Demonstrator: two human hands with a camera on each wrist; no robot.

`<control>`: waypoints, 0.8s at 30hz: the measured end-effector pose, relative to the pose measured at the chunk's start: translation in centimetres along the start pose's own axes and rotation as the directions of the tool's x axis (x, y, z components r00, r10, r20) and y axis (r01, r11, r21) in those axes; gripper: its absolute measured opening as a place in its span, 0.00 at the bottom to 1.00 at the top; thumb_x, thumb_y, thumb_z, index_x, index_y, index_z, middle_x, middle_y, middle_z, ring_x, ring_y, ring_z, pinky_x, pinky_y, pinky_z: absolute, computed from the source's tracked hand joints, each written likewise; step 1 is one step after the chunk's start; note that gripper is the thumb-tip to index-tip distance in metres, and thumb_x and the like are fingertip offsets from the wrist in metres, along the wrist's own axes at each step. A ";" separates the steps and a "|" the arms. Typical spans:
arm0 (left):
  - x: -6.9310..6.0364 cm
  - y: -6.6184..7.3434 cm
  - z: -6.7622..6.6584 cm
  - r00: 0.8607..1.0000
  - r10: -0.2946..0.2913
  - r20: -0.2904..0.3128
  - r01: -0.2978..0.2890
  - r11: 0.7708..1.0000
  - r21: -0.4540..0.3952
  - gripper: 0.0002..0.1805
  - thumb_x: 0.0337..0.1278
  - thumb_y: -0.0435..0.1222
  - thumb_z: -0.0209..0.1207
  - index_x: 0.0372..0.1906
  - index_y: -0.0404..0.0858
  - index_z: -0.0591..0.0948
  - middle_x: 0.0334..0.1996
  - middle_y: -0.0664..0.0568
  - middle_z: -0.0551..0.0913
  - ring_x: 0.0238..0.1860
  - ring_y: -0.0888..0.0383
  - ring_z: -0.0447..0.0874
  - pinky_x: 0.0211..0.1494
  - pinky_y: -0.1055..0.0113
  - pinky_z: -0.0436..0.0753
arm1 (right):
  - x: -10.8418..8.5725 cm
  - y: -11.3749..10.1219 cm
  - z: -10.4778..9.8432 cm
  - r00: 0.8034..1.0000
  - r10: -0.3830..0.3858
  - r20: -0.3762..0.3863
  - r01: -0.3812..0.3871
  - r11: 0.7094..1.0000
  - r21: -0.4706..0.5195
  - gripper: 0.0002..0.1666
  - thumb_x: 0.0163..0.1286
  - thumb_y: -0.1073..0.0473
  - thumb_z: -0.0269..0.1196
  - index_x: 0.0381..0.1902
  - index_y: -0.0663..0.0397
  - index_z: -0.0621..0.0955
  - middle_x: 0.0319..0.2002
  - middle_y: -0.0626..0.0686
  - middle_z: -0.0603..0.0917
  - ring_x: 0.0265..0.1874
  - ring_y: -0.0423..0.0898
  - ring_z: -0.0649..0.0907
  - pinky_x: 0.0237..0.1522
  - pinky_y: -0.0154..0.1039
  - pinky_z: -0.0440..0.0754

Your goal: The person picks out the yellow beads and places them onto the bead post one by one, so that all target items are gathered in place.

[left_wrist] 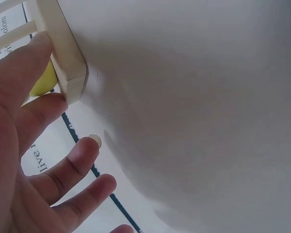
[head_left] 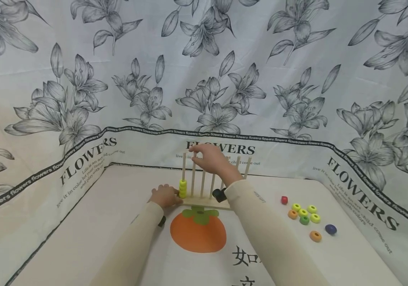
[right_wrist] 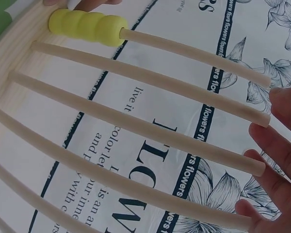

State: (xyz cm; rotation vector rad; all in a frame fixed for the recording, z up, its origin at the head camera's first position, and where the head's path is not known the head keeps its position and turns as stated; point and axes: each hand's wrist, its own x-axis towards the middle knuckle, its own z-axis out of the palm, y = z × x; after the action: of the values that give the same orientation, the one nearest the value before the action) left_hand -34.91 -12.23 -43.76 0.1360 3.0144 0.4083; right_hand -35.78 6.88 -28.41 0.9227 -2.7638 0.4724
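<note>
A wooden peg stand (head_left: 207,203) with several upright rods stands near the back of the table. Several yellow beads (right_wrist: 87,25) are stacked at the bottom of its leftmost rod. My left hand (head_left: 164,195) grips the left end of the stand's base; in the left wrist view its thumb and index finger pinch the wood while the other fingers spread apart. At the rod tops, my right hand (head_left: 212,159) holds no bead. Its fingers (right_wrist: 281,150) are apart, close to or touching several rod tips; exact contact cannot be told.
Loose beads lie at the right: several yellow beads (head_left: 302,213), a green bead (head_left: 304,220), orange beads (head_left: 316,236), a dark blue bead (head_left: 330,229) and a red bead (head_left: 284,200). The cloth has a printed persimmon (head_left: 198,234). A flowered curtain (head_left: 218,99) hangs behind.
</note>
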 end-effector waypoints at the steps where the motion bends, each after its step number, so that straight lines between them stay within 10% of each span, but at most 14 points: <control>1: 0.0 0.0 0.0 1.000 0.001 0.001 -0.001 1.000 -0.002 0.27 0.54 0.55 0.62 0.56 0.47 0.83 0.47 0.44 0.80 0.50 0.46 0.73 0.58 0.41 0.69 | -0.1 0.0 -0.1 1.000 -0.003 -0.004 0.003 1.000 -0.009 0.21 0.73 0.52 0.55 0.62 0.44 0.77 0.52 0.49 0.83 0.52 0.48 0.81 0.57 0.50 0.77; 24: 0.0 -0.1 0.0 1.000 0.007 -0.006 -0.007 1.000 -0.002 0.27 0.54 0.55 0.62 0.57 0.48 0.82 0.48 0.43 0.80 0.51 0.44 0.73 0.58 0.40 0.69 | -3.9 2.4 -2.3 0.995 -0.046 -0.085 0.039 0.996 -0.081 0.20 0.71 0.53 0.59 0.59 0.48 0.79 0.55 0.52 0.83 0.51 0.52 0.82 0.54 0.51 0.78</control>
State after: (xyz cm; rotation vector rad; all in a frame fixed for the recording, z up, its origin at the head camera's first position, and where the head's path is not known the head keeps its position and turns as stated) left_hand -34.95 -12.30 -43.73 0.1455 3.0203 0.4128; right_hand -33.98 11.72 -27.90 0.9180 -2.6585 0.3833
